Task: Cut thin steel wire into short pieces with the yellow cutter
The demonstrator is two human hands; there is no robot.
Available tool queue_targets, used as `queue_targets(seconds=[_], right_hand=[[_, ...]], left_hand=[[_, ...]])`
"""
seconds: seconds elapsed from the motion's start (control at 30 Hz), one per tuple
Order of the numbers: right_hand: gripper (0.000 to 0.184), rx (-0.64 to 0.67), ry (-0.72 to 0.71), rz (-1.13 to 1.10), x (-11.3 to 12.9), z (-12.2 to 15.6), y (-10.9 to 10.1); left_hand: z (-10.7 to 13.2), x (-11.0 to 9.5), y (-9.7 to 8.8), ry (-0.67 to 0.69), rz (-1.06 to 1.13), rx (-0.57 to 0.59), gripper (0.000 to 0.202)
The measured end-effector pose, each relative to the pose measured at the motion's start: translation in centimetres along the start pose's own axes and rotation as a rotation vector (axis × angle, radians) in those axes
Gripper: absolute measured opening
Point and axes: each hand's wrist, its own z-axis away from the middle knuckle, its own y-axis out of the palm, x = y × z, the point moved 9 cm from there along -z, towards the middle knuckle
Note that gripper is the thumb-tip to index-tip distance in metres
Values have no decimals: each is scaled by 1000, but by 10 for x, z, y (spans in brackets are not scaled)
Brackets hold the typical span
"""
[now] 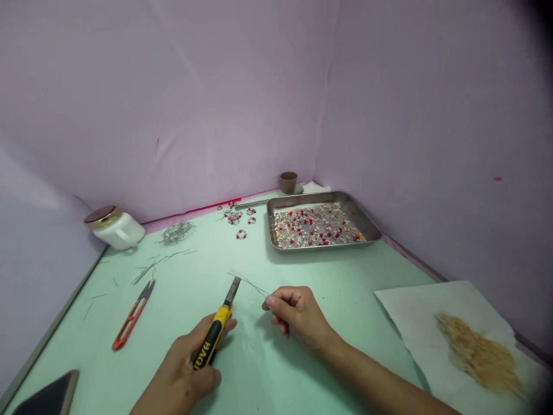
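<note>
My left hand is closed around a yellow and black utility knife, its blade pointing up and away over the green table. My right hand pinches the end of a thin wire that runs left toward the blade tip. The blade and the wire meet or nearly meet; I cannot tell if they touch.
A steel tray of red and small mixed beads sits at the back right. Small beaded rings, a wire tangle, cut wire bits, orange thread snips, a white jar, a brown cup, a phone and stained paper lie around.
</note>
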Motion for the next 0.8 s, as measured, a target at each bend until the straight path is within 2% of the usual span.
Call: queue_targets(seconds=[0.17, 0.3, 0.33, 0.4, 0.47, 0.53, 0.6, 0.7, 0.8], right_hand=[[20, -3, -1, 38, 0, 2, 1], [20, 5, 2, 46, -1, 2, 2], [20, 21, 21, 23, -3, 2, 3], [22, 68, 74, -43, -9, 2, 8], [24, 110, 121, -143, -15, 1, 11], [25, 111, 154, -265, -19, 0, 12], [25, 84, 165, -354, -20, 0, 10], [27, 79, 125, -341, -16, 1, 9], [30, 105, 75, -274, -10, 3, 11]], left_hand=[[-1, 5, -1, -13, -56, -21, 54], [-4, 9, -6, -24, -156, -56, 28], [-5, 8, -12, -19, -154, -94, 22], [-5, 6, -34, -9, -144, -246, 17], [-2, 7, -58, -24, -128, -402, 23], [-2, 10, -68, -53, -102, -426, 38], [-4, 11, -54, -65, -83, -282, 52], [2, -1, -13, 11, -106, -24, 59], [12, -12, 19, 36, -113, 108, 61]])
